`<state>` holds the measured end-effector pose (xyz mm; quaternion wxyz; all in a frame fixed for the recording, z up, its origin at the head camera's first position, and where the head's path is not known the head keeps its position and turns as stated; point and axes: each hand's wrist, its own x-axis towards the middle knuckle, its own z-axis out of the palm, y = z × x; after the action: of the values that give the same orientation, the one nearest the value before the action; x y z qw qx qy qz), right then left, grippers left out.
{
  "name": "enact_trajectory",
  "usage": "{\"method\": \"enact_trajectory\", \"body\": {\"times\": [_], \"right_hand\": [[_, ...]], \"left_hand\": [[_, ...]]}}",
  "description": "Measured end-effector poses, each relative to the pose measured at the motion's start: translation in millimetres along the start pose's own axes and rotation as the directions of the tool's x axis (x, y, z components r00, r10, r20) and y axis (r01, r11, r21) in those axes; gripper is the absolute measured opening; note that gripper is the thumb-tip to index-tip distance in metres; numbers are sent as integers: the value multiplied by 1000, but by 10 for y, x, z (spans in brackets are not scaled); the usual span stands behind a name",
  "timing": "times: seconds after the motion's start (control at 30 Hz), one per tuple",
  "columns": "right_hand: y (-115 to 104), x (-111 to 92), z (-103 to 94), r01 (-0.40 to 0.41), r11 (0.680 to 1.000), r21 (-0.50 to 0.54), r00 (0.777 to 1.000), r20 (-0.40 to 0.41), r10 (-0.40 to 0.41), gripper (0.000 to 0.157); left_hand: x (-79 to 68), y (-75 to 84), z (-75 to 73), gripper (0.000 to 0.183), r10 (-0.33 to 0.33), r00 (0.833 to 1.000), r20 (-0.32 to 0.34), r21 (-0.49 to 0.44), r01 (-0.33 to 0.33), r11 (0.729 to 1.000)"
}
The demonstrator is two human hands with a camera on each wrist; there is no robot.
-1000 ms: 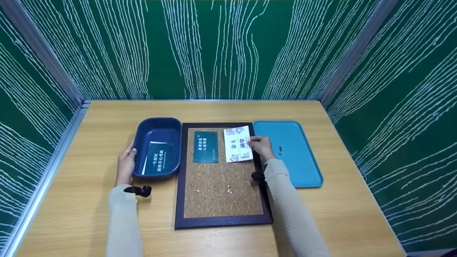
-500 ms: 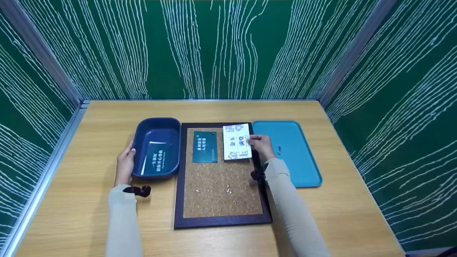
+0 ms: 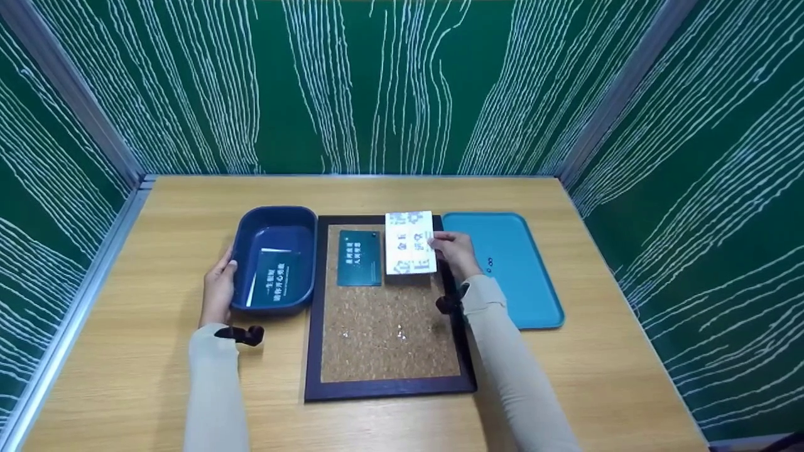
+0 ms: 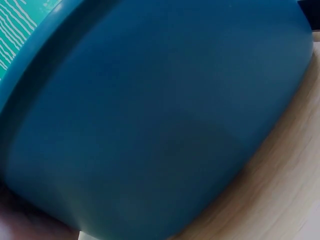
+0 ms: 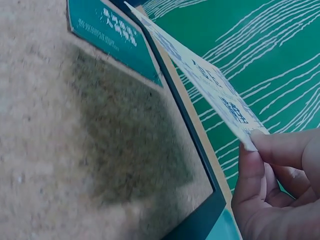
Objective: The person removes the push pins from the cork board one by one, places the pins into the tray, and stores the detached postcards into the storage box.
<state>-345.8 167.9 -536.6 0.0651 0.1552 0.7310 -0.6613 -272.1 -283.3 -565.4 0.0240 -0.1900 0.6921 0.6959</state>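
Note:
My right hand [image 3: 457, 254] pinches a white card with purple printed characters [image 3: 409, 245] by its right edge, between thumb and fingers. In the right wrist view the card [image 5: 210, 80] is tilted and raised above the corkboard [image 3: 389, 351], its shadow falling on the cork. A dark green card [image 3: 359, 258] lies on the board's upper left with a small pin at its top right corner. My left hand [image 3: 218, 289] holds the left side of a dark blue basin [image 3: 244, 232]; its outer wall [image 4: 160, 110] fills the left wrist view. Inside the basin lies another green card [image 3: 276, 276].
Right of the board lies a turquoise tray [image 3: 527, 282] with a few small dark pieces [image 3: 490, 263] on it. Small clear, shiny pieces [image 3: 401, 333] sit on the lower cork. The dark frame [image 3: 389, 389] edges the board. Green patterned walls [image 3: 402, 88] enclose the wooden table [image 3: 628, 376].
My right hand has lifted the white card off the board and shifted it slightly left and toward the back. The left hand has stayed at the basin.

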Motion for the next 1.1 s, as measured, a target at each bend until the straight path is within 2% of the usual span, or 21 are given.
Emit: {"method": "enact_trajectory", "body": {"times": [0.27,0.5,0.63,1.1], "right_hand": [[-95,-47,121,28,1000,9,999,34,-29,32],[-221,-134,216,-7,1000,14,998,64,6,29],[-267,-151,284,-28,999,20,997,71,27,27],[-355,-213,596,-26,1000,-13,995,96,28,19]], "left_hand": [[-13,5,-14,47,-10,1000,6,20,10,1000],[-1,-10,-11,47,75,997,-19,14,-75,997],[4,-5,-11,47,67,997,-22,11,-67,998],[9,-18,-2,47,57,998,-28,34,-56,998]]}}
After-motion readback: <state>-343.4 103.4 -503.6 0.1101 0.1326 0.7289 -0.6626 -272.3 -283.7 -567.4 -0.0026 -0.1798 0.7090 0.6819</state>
